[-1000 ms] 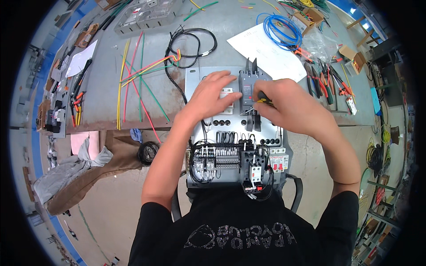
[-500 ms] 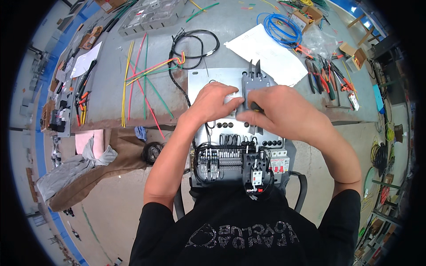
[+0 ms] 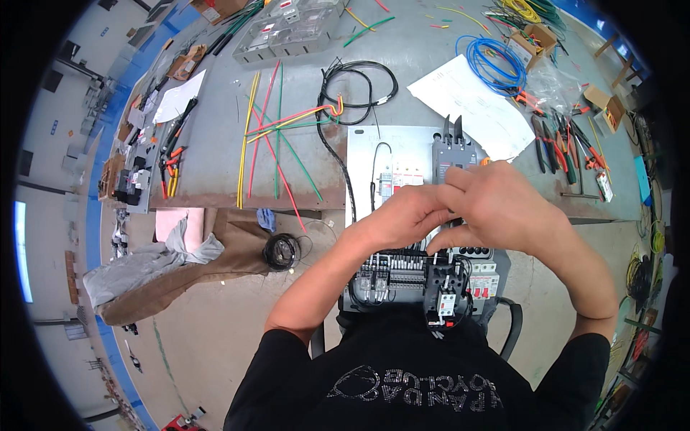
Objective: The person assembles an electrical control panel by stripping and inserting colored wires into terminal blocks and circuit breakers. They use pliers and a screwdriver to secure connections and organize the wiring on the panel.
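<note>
- The left hand [image 3: 402,215] and right hand [image 3: 503,208] meet over a grey mounting panel [image 3: 366,154] fitted with electrical parts, which lies on the counter [image 3: 215,154] straight before the person
- The fingers [image 3: 449,195] of both hands are curled and bunched together; whatever small thing they pinch is hidden, so what they have hold of cannot be told
- A dark grey breaker [image 3: 449,151] shows just above the hands, its lower half covered by them
- Rows of terminal blocks [image 3: 392,276] and a relay [image 3: 445,298] sit at the panel's near edge, partly under the wrists
- A black cable loop [image 3: 359,82] and coloured wires [image 3: 277,144] lie left of the panel
- Pliers and cutters [image 3: 564,147] on the right bend with the lens and blur
</note>
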